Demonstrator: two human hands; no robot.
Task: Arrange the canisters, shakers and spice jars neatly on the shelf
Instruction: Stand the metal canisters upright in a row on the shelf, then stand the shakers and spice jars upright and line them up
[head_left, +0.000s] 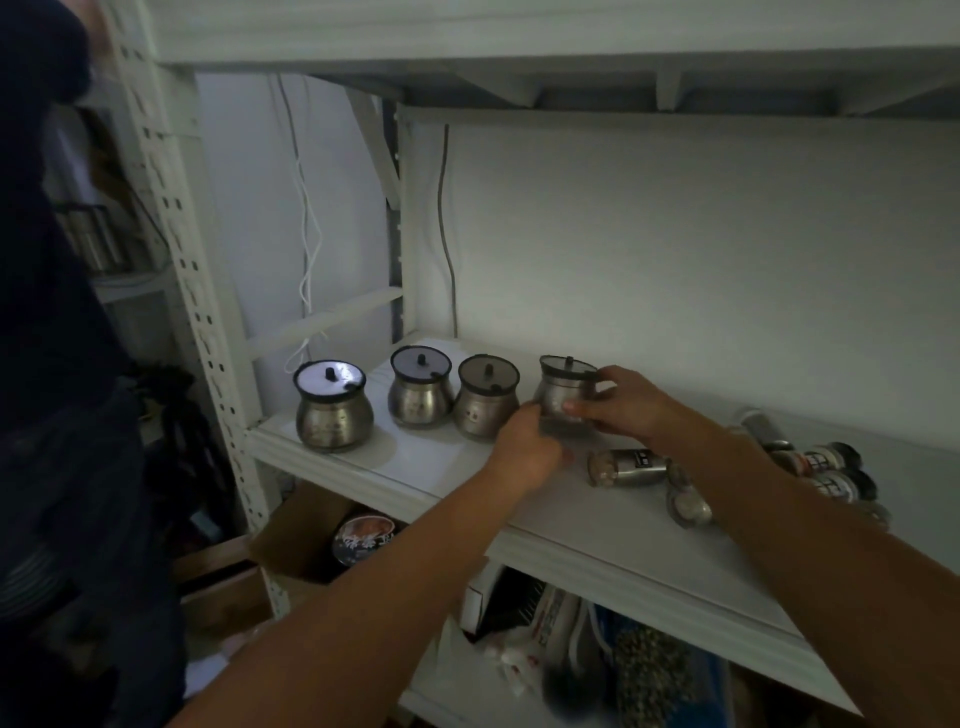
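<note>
I see both hands, left hand (524, 447) and right hand (618, 402), clasped around the fourth metal canister (563, 389), tilted, on the white shelf (441, 467), right of three upright canisters (421, 387); spice jars (626, 466) lie nearby.

Steel canisters with black-rimmed lids on the shelf (467, 483): four, namely the left-end canister (333, 405), second canister (420, 387), third canister (487, 397) and fourth canister (563, 392). Spice jars toward the right end: at least four, lying down; exact count unclear.
</note>
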